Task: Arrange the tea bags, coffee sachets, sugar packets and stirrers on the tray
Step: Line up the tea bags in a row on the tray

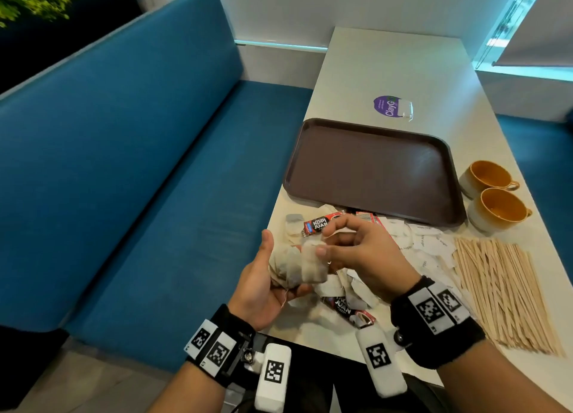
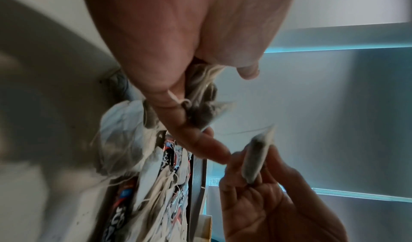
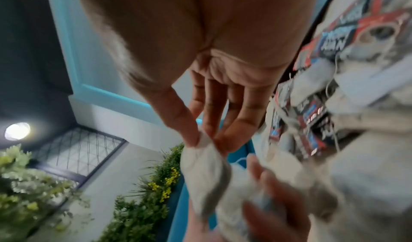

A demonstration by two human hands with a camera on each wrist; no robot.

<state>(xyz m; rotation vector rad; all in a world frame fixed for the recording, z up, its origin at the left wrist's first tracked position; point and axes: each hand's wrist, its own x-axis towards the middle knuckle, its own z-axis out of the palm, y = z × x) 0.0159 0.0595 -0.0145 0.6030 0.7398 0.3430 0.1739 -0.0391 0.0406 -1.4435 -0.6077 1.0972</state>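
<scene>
My left hand (image 1: 262, 284) lies palm up at the table's near left edge and grips a bunch of tea bags (image 1: 283, 265). My right hand (image 1: 325, 242) pinches the top of one more tea bag (image 1: 313, 268) right against that bunch. In the right wrist view my thumb and fingers (image 3: 194, 131) nip that tea bag (image 3: 205, 164). The left wrist view shows the gripped tea bags (image 2: 200, 97). The brown tray (image 1: 372, 170) lies bare beyond my hands. Loose tea bags and coffee sachets (image 1: 319, 225) are heaped in front of it, with white sugar packets (image 1: 428, 245) and wooden stirrers (image 1: 502, 291) to the right.
Two orange-lined cups (image 1: 496, 209) stand at the tray's right end. A purple sticker (image 1: 387, 105) with a small clear packet lies behind the tray. A blue bench (image 1: 139, 164) runs along the table's left side.
</scene>
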